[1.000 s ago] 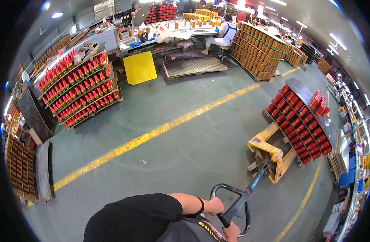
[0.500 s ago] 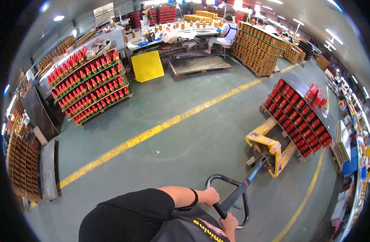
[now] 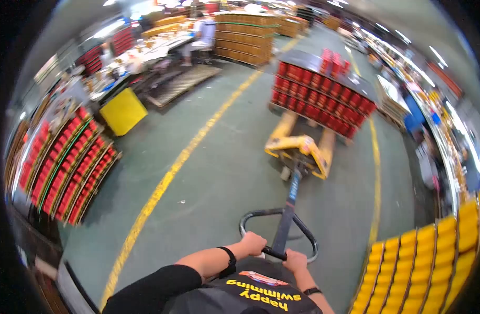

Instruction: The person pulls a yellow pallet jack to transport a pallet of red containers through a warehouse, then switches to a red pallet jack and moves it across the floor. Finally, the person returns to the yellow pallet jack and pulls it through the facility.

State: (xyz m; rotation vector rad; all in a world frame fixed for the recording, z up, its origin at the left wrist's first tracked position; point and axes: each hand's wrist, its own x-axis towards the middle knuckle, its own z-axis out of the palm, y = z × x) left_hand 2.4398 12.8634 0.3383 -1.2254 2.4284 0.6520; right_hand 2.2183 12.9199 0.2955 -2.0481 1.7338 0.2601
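My left hand is wrapped round the black handle bar of a pallet jack, a dark band on its wrist. My right hand grips the same bar just to the right, closer to my body. From the looped handle, a dark shaft runs forward to the yellow pallet jack. Its forks reach toward the underside of a pallet stacked with layers of red containers. A dark board tops that stack, with several loose red containers standing on it.
Yellow floor lines run along both sides of the aisle. At left stand layered red goods and a yellow board. A yellow layered stack is close at right. Farther off, a person sits by brown stacks.
My view has swung right, bringing the pallet jack and its red load nearer the middle. The yellow stack has come into view at lower right. Both hands keep hold of the handle.
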